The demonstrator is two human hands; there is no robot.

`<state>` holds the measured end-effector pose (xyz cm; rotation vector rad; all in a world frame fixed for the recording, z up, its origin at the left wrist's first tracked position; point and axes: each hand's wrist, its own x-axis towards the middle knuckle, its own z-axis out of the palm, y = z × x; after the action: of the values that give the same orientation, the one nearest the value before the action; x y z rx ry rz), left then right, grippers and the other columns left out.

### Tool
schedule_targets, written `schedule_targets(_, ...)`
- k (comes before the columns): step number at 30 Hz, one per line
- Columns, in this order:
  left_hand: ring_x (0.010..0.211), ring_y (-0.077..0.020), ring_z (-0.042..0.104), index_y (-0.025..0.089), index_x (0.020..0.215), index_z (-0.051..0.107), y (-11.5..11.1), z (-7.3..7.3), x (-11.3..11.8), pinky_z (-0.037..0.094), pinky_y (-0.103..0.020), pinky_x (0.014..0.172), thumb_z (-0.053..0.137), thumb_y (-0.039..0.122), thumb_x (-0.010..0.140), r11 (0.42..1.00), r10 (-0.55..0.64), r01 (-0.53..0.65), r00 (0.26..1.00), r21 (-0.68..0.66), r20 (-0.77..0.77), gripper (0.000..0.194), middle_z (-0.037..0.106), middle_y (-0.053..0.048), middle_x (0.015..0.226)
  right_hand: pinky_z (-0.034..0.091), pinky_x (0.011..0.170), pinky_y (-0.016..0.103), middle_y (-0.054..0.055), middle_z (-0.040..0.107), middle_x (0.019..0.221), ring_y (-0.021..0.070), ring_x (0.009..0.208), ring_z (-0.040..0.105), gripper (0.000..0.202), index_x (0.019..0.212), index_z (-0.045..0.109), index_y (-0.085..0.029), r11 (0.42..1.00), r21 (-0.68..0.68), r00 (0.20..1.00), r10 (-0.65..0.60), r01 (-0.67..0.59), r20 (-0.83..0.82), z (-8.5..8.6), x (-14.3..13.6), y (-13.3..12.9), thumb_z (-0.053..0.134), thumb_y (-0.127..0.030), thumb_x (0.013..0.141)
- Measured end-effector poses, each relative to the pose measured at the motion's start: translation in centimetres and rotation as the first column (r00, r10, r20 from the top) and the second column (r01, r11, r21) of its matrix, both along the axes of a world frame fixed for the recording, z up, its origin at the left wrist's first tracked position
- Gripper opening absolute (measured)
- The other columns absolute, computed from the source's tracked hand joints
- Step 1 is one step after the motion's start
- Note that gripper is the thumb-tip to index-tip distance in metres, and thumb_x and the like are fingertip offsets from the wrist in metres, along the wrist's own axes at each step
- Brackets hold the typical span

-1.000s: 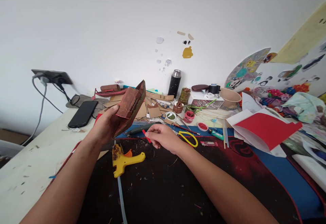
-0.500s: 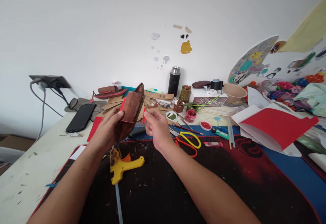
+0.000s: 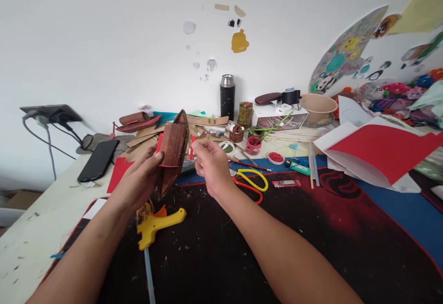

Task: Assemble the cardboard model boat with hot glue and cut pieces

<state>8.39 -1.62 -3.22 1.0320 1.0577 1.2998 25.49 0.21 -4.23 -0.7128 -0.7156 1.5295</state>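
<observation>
Model boat: held up in the left hand, above the far left part of the dark mat, far of the yellow glue gun. Reddish-brown overall, surface mottled and streaked like uneven paint. Hull slim, tipped on its side, one pointed end up and to the far side, the other down and near; inside of the far tip darker. A curved canopy, like a half barrel, covers the middle; its right edge is rough. Thin bright red line along the canopy's near edge, and a red band down its left side (brighter than anything else on the craft).

Left hand: thumb laid on the canopy's near left corner, remaining fingers behind, largely hidden; grip closed around the boat.

Right hand: thumb and forefinger pinched together on a small red strip, other fingers curled in. Strip narrow, flat, roughly upright, just right of the hull; a slim gap shows between the two.

Around them: a second boat, also reddish, lies at the far left on the cardboard scraps. Red paper left of the left hand; scissors to the right, partly hidden behind the right forearm.
</observation>
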Motion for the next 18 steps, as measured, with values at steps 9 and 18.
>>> schedule_targets(9, 0.079, -0.0203, 0.068, 0.017, 0.115, 0.076, -0.14, -0.13, 0.42, 0.058, -0.027, 0.068, 0.096, 0.043, 0.069, 0.999, 0.010, -0.008, 0.999, -0.042, 0.043, 0.056, 0.079, -0.004, 0.095, 0.022, 0.041, 0.022, -0.012, 0.039, 0.053, 0.0065, 0.041, 0.031, 0.028, 0.079, 0.056, -0.023, 1.000, 0.007, 1.000, 0.014, -0.014, -0.003, -0.12, -0.25, -0.17, 0.081, -0.036, 0.083)
schedule_targets(18, 0.099, -0.0234, 0.070, 0.024, 0.142, 0.069, -0.23, -0.65, -0.09, 0.061, -0.028, 0.081, 0.086, 0.042, 0.083, 0.998, -0.058, 0.058, 0.998, -0.039, -0.016, 0.063, 0.077, -0.008, 0.126, 0.019, 0.040, 0.022, -0.013, 0.039, 0.052, 0.0061, 0.040, 0.030, 0.025, 0.079, 0.057, -0.023, 1.000, 0.002, 1.000, 0.030, -0.030, 0.005, -0.19, -0.31, -0.27, 0.078, -0.035, 0.084)
